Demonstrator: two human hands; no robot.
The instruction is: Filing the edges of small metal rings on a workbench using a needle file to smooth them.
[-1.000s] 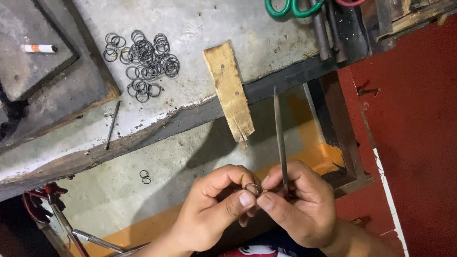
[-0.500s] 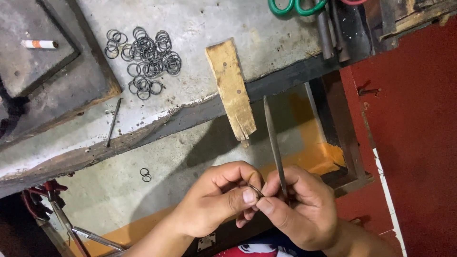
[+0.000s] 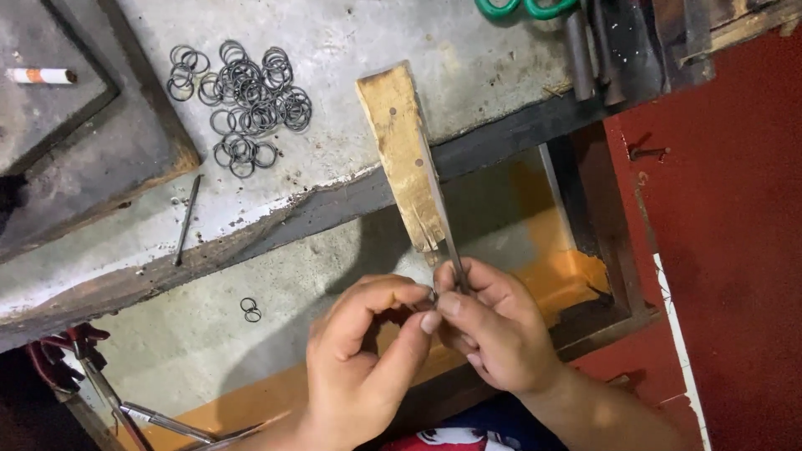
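two bare hands meet at the centre of the frame, below the edge of a worn workbench (image 3: 501, 58). the left hand (image 3: 368, 351) curls its thumb and forefinger together in a pinch on a small metal ring (image 3: 432, 294), barely visible at the fingertips. the right hand (image 3: 493, 334) grips the lower end of a thin metal file (image 3: 445, 227), fingers pressed together round it, its blade rising toward 12 o'clock across a wooden bench peg (image 3: 401, 150).

the ring looks light, stiff and small enough to slip, so a hold on its rim between fingertips seems the safest; the file appears rigid and best held low on its shank.

at 10 o'clock a heap of loose rings (image 3: 246, 104) lies on the bench top; two more rings (image 3: 250, 309) rest at 9 o'clock on the lower shelf. the peg's frayed tip sits just above the hands, with open room at 3 o'clock toward the red floor (image 3: 735, 250).
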